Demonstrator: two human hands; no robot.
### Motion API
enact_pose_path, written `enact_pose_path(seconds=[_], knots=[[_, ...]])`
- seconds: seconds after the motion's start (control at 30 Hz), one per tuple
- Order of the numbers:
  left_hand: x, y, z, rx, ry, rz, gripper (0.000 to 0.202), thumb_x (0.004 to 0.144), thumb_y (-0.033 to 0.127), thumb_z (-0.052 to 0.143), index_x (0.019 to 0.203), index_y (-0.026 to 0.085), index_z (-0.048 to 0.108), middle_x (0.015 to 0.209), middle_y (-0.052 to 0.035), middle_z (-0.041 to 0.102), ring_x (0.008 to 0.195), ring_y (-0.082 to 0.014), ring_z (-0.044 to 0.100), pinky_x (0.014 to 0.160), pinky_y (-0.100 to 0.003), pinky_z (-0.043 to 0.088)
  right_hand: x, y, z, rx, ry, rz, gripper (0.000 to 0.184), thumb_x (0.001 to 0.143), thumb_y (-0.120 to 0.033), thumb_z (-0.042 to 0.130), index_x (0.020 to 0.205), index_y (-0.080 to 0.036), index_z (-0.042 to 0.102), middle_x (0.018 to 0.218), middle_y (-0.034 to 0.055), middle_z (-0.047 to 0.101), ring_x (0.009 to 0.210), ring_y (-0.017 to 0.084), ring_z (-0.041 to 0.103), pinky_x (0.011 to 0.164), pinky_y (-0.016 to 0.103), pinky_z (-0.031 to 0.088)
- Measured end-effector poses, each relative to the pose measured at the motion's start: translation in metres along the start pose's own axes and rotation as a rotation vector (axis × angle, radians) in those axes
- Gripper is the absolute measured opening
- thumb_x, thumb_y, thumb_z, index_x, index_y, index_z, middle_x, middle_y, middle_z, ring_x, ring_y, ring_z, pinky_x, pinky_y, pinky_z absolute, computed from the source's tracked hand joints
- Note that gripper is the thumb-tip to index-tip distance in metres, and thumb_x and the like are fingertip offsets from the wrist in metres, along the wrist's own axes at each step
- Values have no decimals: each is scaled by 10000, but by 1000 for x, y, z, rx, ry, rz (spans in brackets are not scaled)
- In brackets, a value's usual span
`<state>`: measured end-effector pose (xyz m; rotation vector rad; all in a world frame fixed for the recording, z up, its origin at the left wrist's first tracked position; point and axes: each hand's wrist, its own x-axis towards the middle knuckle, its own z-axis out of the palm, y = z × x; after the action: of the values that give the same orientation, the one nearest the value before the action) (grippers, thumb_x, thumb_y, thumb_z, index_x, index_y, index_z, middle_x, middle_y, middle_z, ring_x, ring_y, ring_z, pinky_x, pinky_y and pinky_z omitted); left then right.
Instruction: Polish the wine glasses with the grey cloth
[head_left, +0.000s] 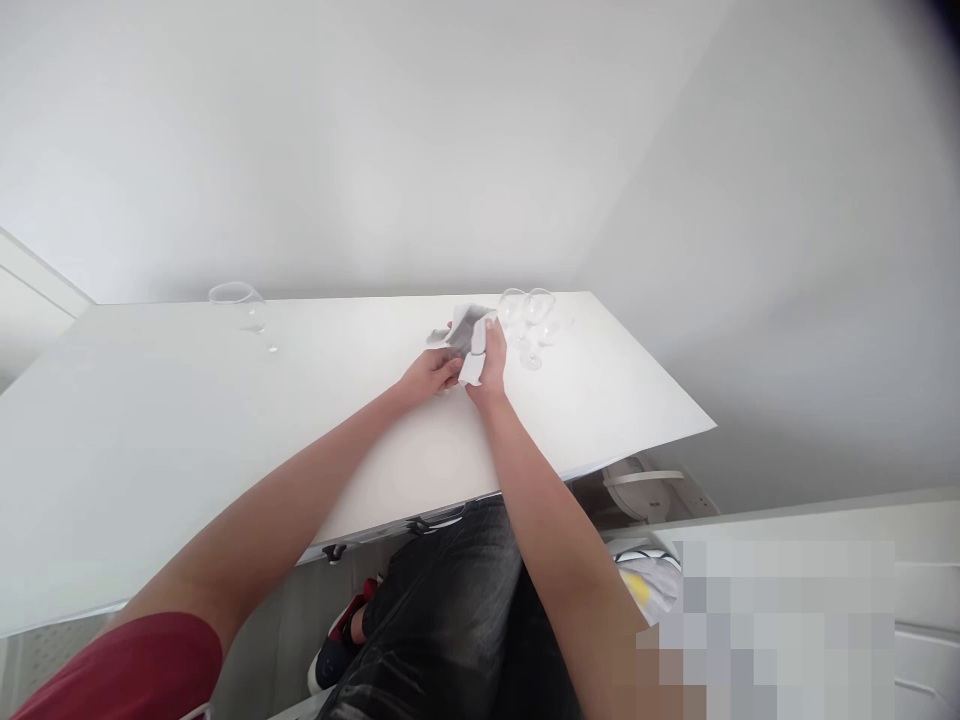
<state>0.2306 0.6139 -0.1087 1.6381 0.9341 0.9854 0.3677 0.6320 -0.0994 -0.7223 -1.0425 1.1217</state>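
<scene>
My left hand [433, 374] is closed, its fingers curled low beside a pale grey cloth [469, 325]. Just under those fingers a faint clear rim shows, like the foot of a wine glass; the cloth and hands hide the rest. My right hand [492, 358] is wrapped round the cloth, its thumb pressing it from the right side. Close beyond that hand, several clear wine glasses [531, 359] stand together on the white table [420, 455]. Far off to the left, near the back edge, stands a single larger wine glass [256, 327].
A plain white wall [360, 150] rises behind the table. Below the table's right side are a round white appliance [641, 490] and a grey bag with a yellow patch [651, 585]. The lower right is pixelated. My legs [450, 610] are under the front edge.
</scene>
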Motion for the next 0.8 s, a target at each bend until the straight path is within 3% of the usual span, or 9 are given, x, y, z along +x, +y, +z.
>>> enact_pose_path(seconds=[0.13, 0.23, 0.3, 0.4, 0.47, 0.53, 0.63, 0.73, 0.8], knots=[[0, -2, -2, 103, 81, 95, 189, 816, 342, 705, 815, 188, 596, 767, -47, 688, 705, -192, 613, 649, -314, 484, -7, -10, 7, -205, 13, -229, 471, 769, -480, 849, 1142, -266, 656, 1193, 47, 664, 1018, 203, 661, 919, 357, 596], [0, -3, -3, 181, 127, 157, 150, 778, 303, 665, 849, 174, 634, 818, -60, 732, 757, -231, 636, 690, -341, 481, -13, -18, 13, -301, 40, -292, 403, 746, -360, 838, 1114, -280, 696, 1285, 59, 636, 1209, 239, 615, 1111, 401, 525], [1, -3, -2, 222, 148, 159, 135, 780, 290, 640, 854, 177, 636, 810, -49, 727, 743, -225, 620, 695, -340, 465, -15, -21, 13, -277, 63, -272, 324, 773, -340, 815, 1080, -289, 725, 1281, 52, 643, 1238, 235, 604, 1140, 388, 502], [1, -2, 1, 247, 169, 137, 153, 796, 320, 677, 774, 197, 588, 717, -20, 643, 665, -184, 535, 651, -317, 405, -11, -19, 8, -112, 94, -132, 238, 822, -419, 788, 995, -266, 733, 1088, 35, 689, 1044, 205, 664, 953, 337, 576], [1, 0, 1, 183, 131, 78, 333, 839, 429, 719, 691, 212, 515, 626, -7, 542, 590, -151, 439, 600, -310, 345, -6, -15, 4, 69, 79, 18, 330, 833, -540, 763, 973, -249, 699, 943, 27, 697, 895, 196, 683, 777, 313, 592], [-1, 2, -1, 41, 10, 18, 519, 888, 618, 709, 652, 219, 477, 576, -6, 468, 552, -135, 378, 570, -316, 320, -2, -12, 1, 220, 18, 186, 468, 826, -674, 722, 991, -239, 667, 865, 38, 711, 834, 217, 703, 642, 307, 579], [-5, 7, -7, -210, -206, -53, 668, 861, 864, 625, 732, 211, 573, 557, 3, 427, 535, -127, 351, 547, -318, 330, 0, -10, -3, 298, -90, 385, 617, 798, -800, 693, 981, -212, 653, 795, 80, 733, 829, 275, 741, 528, 322, 564], [-7, 12, -11, -392, -284, -136, 678, 802, 886, 684, 777, 213, 595, 537, 34, 364, 524, -123, 358, 536, -312, 357, -4, -8, -1, 320, -178, 424, 671, 713, -793, 804, 991, -200, 659, 798, 79, 750, 806, 280, 754, 537, 345, 601], [-5, 14, -11, -469, -216, -156, 633, 837, 799, 729, 686, 222, 515, 522, 49, 292, 513, -112, 327, 533, -313, 368, -7, -6, 4, 275, -195, 380, 677, 613, -651, 953, 1031, -204, 662, 816, 46, 756, 740, 239, 736, 532, 324, 599]])
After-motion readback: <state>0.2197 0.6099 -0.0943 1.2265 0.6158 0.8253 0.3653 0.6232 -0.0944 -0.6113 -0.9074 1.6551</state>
